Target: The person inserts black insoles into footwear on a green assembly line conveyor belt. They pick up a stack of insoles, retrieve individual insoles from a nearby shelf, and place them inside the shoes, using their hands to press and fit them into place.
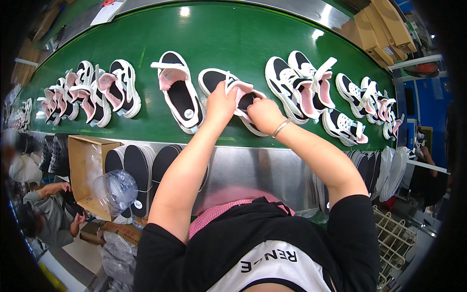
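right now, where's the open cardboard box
In the head view, the open cardboard box sits toward the left, just below the near edge of the green table, immediately left of the stacked black insoles.

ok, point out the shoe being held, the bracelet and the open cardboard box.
Held shoe (pixel 242 92): head view, on its pink tongue lining.
Bracelet (pixel 280 128): head view, on the silver band.
Open cardboard box (pixel 79 165): head view, on its left wall.
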The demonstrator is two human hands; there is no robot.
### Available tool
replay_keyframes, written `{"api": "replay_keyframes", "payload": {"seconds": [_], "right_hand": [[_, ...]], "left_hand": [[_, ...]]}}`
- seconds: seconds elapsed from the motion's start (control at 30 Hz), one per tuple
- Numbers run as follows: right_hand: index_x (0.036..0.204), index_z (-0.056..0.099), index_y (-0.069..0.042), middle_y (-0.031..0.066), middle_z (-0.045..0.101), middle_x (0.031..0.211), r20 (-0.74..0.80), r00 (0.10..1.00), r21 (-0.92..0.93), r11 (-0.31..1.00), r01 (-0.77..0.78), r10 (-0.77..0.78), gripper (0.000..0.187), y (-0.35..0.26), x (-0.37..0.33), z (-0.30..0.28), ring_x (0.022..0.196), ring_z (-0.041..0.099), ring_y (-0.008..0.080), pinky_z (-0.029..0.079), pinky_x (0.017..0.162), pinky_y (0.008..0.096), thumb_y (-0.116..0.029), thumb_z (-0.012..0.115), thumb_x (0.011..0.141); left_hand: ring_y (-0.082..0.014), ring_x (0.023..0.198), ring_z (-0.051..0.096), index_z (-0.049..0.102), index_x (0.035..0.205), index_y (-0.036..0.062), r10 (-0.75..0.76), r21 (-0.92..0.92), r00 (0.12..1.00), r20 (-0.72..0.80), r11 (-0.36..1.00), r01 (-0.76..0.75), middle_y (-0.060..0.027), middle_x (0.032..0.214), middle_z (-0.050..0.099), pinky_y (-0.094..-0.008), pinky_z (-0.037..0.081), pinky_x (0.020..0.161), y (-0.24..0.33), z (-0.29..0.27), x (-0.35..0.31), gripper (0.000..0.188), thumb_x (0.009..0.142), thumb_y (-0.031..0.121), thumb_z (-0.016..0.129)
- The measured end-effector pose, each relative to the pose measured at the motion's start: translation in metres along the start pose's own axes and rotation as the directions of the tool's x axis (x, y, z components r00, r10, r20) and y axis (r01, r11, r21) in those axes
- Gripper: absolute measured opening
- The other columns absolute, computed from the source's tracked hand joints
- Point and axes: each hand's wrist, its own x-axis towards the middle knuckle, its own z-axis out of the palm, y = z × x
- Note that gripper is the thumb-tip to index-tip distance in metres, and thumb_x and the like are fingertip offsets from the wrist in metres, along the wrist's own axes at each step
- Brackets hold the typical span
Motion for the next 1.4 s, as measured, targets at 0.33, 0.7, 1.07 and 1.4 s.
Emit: {"api": "replay_keyframes", "payload": {"seconds": [0.33,0.7,1.07,1.4], "right_hand": [[0.082,0.065,-0.005,0.0142,0.061,0.087,0.424,0.904,-0.105,0.994,-0.011,0.054,0.021,0.002,0.030,0.007,0.081,0.059,0.0271,0.046,0.074,0.0339,-0.016,0.050,0.072],[0.084,0.065,-0.010,0.0099,0.062,0.088,0.422,0.904,-0.220,0.975,0.033,0.065,0.019,0.007,0.028,0.012,0.081,0.060,0.0213,0.045,0.071,0.0282,-0.014,0.050,0.072],[0.089,0.059,-0.005,0.0110,0.062,0.082,0.613,0.789,-0.105,0.987,0.126,-0.035,0.028,0.010,-0.007,-0.005,0.082,0.059,0.0236,0.020,0.094,0.0527,-0.012,0.051,0.063],[0.086,0.057,-0.006,0.0105,0.057,0.085,-0.522,0.851,0.412,0.854,0.318,-0.065,0.022,0.037,-0.053,-0.024,0.085,0.053,0.0282,0.037,0.080,0.0406,-0.022,0.054,0.071]], "left_hand": [[-0.0374,0.087,0.053,0.050,0.094,-0.0033,-0.086,-0.106,0.988,0.128,0.989,0.100,-0.0247,0.088,0.055,-0.0382,0.041,0.073,0.000,-0.008,0.002,0.036,0.078,0.029,0.050],[-0.0401,0.088,0.051,0.048,0.095,-0.0055,-0.081,0.001,0.993,0.090,0.997,0.081,-0.0269,0.088,0.054,-0.0398,0.041,0.074,0.007,-0.005,0.004,0.039,0.079,0.030,0.049],[-0.0411,0.084,0.052,0.048,0.090,-0.0047,-0.045,0.000,0.999,0.003,0.999,0.045,-0.0267,0.083,0.054,-0.0414,0.041,0.070,0.003,0.003,0.002,0.037,0.079,0.030,0.050],[-0.0344,0.071,0.057,0.052,0.092,0.0084,0.253,0.216,0.963,0.098,0.939,-0.269,-0.0162,0.075,0.059,-0.0416,0.044,0.061,0.010,-0.033,0.029,0.017,0.077,0.016,0.051]]}}
